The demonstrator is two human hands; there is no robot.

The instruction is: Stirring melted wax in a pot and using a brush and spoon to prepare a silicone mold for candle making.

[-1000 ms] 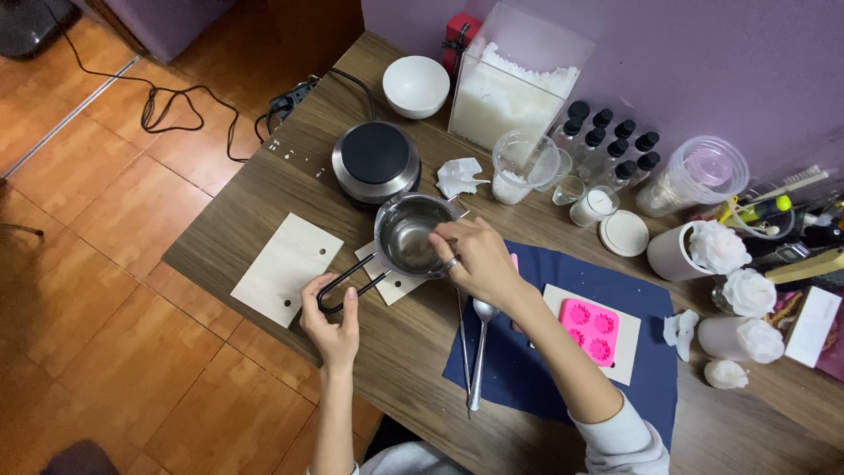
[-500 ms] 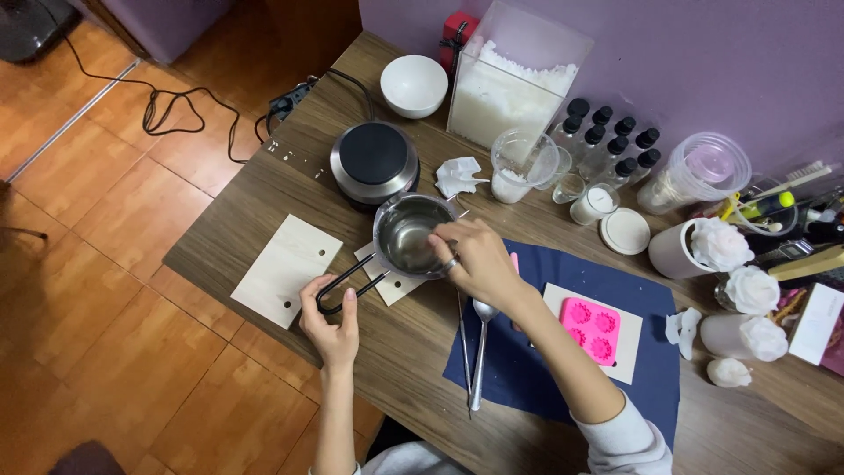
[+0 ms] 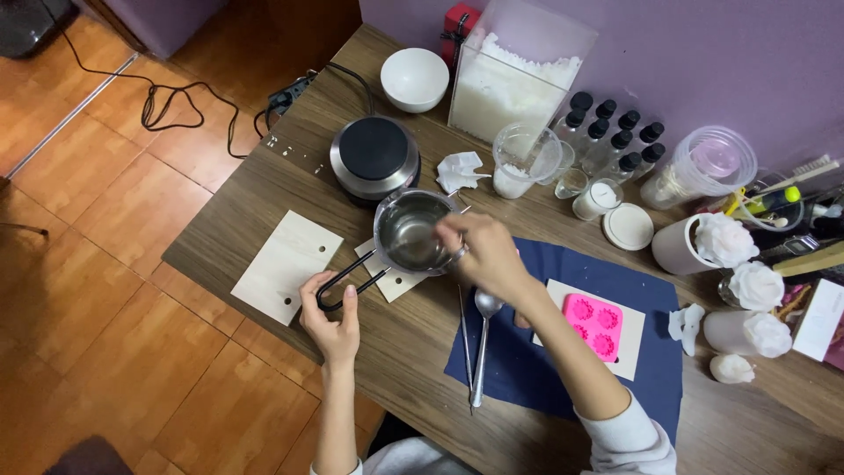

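Note:
A small steel pot point(image 3: 406, 232) with a black wire loop handle point(image 3: 345, 280) sits on a pale wooden board point(image 3: 393, 283) on the brown table. My left hand point(image 3: 332, 320) grips the end of that handle. My right hand point(image 3: 482, 252) reaches over the pot's right rim, fingers closed; what they hold is too blurred to tell. A metal spoon point(image 3: 482, 341) and a thin metal rod point(image 3: 464, 339) lie below my right wrist on the dark blue cloth point(image 3: 655, 376).
A round black-topped heater point(image 3: 374, 157) stands behind the pot. Farther back are a white bowl point(image 3: 414, 78), a clear box of white flakes point(image 3: 516, 79), dark-capped bottles point(image 3: 615, 136) and a plastic cup point(image 3: 520, 160). A pink flower mould point(image 3: 592, 326) and white flower candles point(image 3: 743, 290) sit right.
My right hand has shifted slightly up and right over the pot's rim. My left hand and the handle stay put.

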